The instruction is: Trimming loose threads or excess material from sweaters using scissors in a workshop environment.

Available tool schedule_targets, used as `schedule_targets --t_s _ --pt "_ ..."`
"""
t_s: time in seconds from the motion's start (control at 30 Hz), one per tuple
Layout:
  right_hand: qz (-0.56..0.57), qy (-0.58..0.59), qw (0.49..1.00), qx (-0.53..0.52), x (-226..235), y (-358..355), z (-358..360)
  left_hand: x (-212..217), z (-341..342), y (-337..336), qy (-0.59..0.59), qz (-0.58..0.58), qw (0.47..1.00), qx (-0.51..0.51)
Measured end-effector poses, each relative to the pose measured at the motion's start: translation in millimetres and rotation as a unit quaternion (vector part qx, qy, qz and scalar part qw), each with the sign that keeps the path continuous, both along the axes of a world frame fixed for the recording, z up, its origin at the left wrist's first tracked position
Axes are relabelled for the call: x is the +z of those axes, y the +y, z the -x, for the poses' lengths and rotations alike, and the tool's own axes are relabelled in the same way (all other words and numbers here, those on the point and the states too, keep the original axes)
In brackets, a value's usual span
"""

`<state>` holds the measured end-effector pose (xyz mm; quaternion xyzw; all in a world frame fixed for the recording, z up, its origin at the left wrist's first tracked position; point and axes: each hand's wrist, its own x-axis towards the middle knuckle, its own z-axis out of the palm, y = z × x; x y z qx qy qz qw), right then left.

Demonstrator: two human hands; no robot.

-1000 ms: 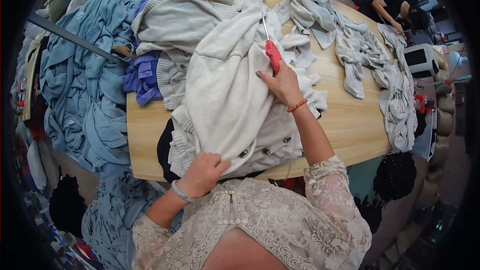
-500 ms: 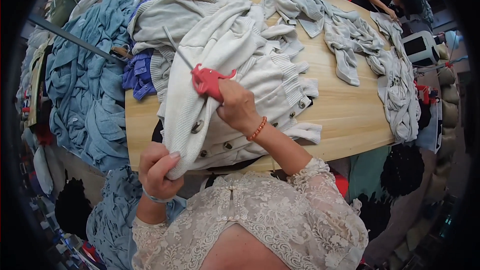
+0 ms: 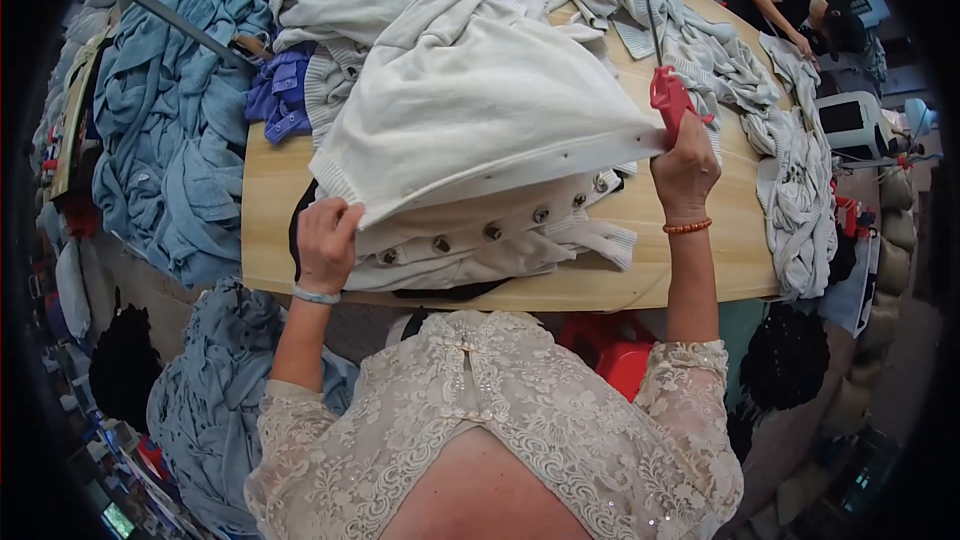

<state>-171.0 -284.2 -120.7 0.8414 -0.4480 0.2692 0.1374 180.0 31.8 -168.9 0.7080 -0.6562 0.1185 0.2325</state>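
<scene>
A cream knitted cardigan is stretched between my hands over the wooden table. My left hand is closed on its lower left corner, at the ribbed hem. With my right hand I grip a red pistol-shaped tool with a long thin metal rod pointing away from me. The same hand also pinches the far right end of the cardigan's front band, where small buttonholes show. Under the raised edge lies a cream button band with several dark buttons.
Blue-grey knitwear is heaped at the left, beside purple garments. Light grey knits trail along the table's far right side. A red stool stands below the front edge. Another person bends forward at the far right.
My right hand, with the red tool, has moved right and now holds the band's end. My left hand has risen slightly, still gripping the corner. The cardigan front has spread out between them.
</scene>
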Motion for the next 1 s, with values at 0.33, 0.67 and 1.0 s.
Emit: schedule_targets --t_s 0.33,0.67,1.0 --pt "-0.398 -0.040 0.914 0.070 -87 75 49 -6 1 4 0.058 -0.038 0.998 -0.011" --pt "-0.260 0.084 0.961 0.038 -45 93 41 -13 12 21 0.251 -0.115 0.960 -0.033" --pt "-0.434 0.043 0.861 0.261 -11 151 -12 -22 2 26 0.299 -0.098 0.949 -0.031"
